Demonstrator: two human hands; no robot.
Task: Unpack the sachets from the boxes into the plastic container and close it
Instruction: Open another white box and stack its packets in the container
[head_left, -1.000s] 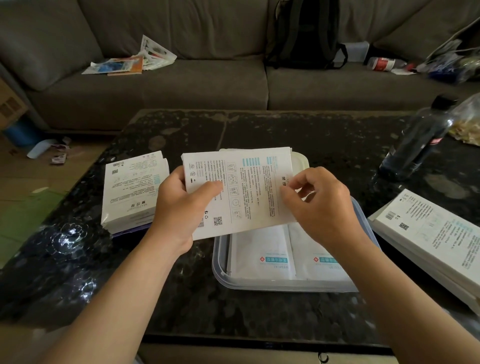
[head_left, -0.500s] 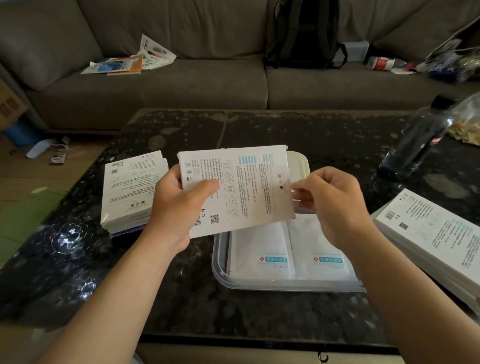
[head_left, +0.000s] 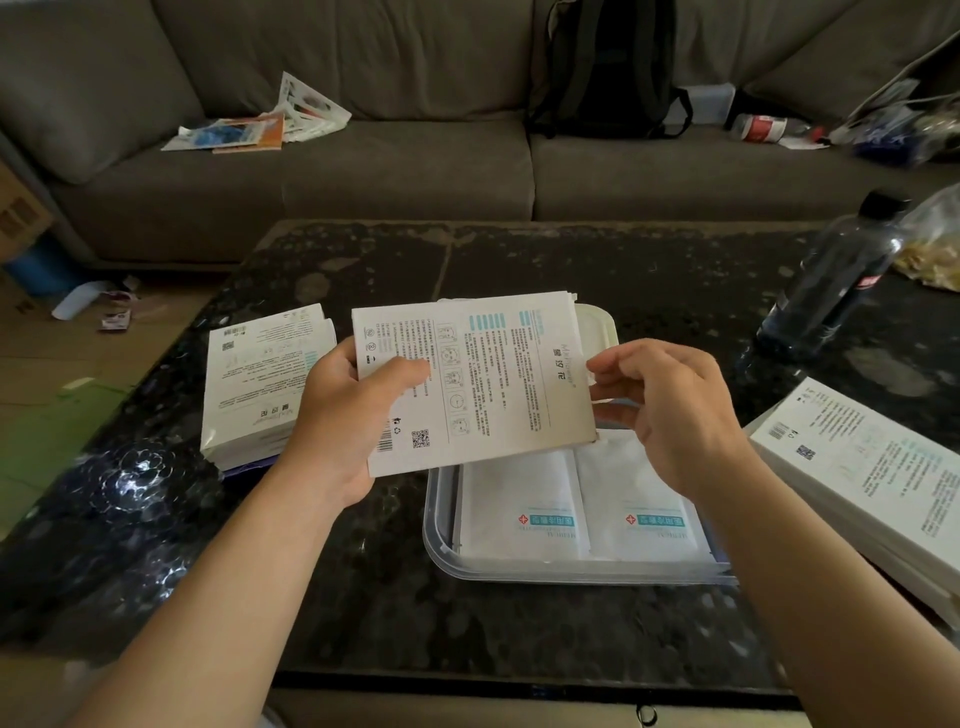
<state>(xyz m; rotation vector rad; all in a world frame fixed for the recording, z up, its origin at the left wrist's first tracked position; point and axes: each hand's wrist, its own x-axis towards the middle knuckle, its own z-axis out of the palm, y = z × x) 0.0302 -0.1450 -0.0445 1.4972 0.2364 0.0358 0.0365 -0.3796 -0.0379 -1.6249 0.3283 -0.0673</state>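
My left hand (head_left: 343, 415) grips the left end of a flat white printed box (head_left: 483, 384), holding it in the air over the clear plastic container (head_left: 441, 525). My right hand (head_left: 675, 415) is at the box's right end, thumb and fingers pinching at its edge; what lies between them is hidden. Two white sachets (head_left: 524, 499) (head_left: 639, 499) lie side by side in the container. A white lid (head_left: 597, 325) shows behind the box. More white boxes lie stacked at the left (head_left: 260, 379) and right (head_left: 857, 467).
The black stone table (head_left: 519, 623) also carries a dark plastic bottle (head_left: 831, 291) and a clear bag (head_left: 935, 244) at the far right. Behind it stands a grey sofa (head_left: 405, 171) with papers and a black backpack (head_left: 608, 67).
My right hand has slid to the right, off the box's face to its right edge. The box has tilted slightly and the container shows more.
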